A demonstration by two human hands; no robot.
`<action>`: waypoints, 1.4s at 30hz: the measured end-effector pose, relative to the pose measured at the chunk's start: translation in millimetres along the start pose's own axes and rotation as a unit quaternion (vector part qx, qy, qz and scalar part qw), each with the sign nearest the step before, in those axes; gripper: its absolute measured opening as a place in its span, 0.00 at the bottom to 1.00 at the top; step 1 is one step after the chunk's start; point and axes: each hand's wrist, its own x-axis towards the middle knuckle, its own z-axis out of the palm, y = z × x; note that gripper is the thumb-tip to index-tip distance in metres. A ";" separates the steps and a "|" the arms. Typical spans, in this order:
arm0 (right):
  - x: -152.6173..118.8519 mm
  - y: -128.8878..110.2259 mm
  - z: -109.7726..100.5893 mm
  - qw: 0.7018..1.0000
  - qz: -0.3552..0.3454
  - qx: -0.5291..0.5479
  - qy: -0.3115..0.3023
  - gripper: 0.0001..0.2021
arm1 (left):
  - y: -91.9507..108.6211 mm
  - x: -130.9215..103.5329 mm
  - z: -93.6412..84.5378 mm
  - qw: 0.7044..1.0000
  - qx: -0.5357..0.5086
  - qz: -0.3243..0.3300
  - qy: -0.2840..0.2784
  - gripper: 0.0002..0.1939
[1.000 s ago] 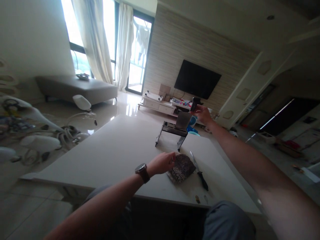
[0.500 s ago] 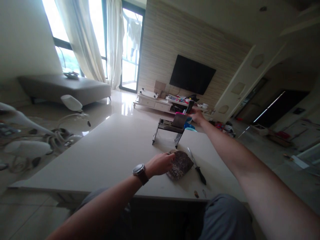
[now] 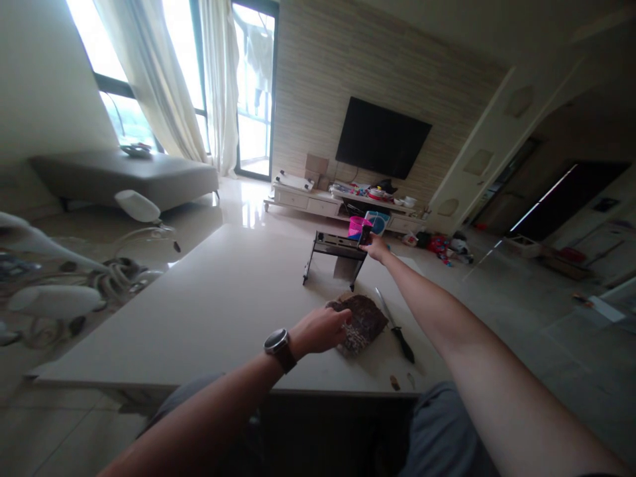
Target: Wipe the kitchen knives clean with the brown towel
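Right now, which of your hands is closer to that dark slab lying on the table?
Left. The left hand touches the dark slab at its near edge; the right hand is stretched beyond it, at the black stand.

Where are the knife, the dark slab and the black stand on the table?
knife (image 3: 394, 323): head view, on the blade near the handle.
dark slab (image 3: 364, 321): head view, middle of its top.
black stand (image 3: 334, 246): head view, on its top bar.

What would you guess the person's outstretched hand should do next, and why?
Probably let go of the dark handle and draw back. The right hand holds it at the far end of the black slicer frame, while the left hand steadies the dark slab and the knife lies unused beside it.
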 end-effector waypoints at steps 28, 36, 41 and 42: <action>-219.5 80.2 -98.3 0.924 0.262 -0.177 -0.213 0.06 | -16.9 6.0 2.7 0.997 -0.019 -0.027 0.068 0.17; -197.4 -6.8 -193.9 0.960 -0.027 -0.273 -0.059 0.12 | -21.0 10.0 4.3 0.976 -0.094 0.006 0.196 0.23; -206.7 -76.7 -175.4 0.933 -0.214 -0.277 -0.085 0.08 | -16.8 10.0 4.2 0.957 -0.085 0.048 0.272 0.19; -208.4 -90.1 -165.8 0.930 -0.236 -0.267 -0.094 0.07 | -14.9 9.0 3.0 0.955 -0.087 0.064 0.276 0.19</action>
